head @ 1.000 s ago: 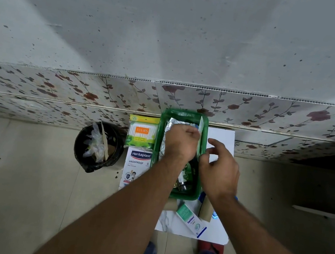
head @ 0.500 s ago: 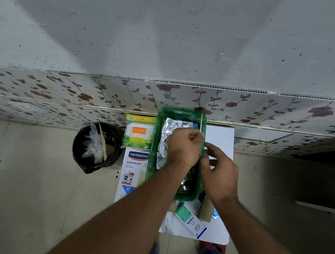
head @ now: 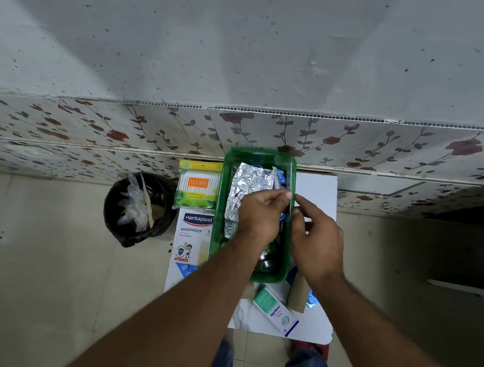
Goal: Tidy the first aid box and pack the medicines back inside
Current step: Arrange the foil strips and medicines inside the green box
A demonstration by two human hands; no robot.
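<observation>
Box: your green plastic first aid box (head: 261, 158) sits open on the white table (head: 316, 187), its far end close to the flowered wall panel (head: 395, 145).
Contents: crumpled silver blister strips (head: 247, 184) fill its far half; small dark items at the near end are too blurred to name.
Left hand: your left hand (head: 261, 217) is over the box, fingers pinched together; what they hold I cannot tell.
Right hand: your right hand (head: 318, 240) is curled at the box's right rim, fingertips meeting the left's.
Left of box: cotton swab pack (head: 198, 185) and Hansaplast carton (head: 194, 235) touch its side.
Near of box: a green-and-white carton (head: 275, 311) lies loose.
Room: bare tabletop right of the box.
</observation>
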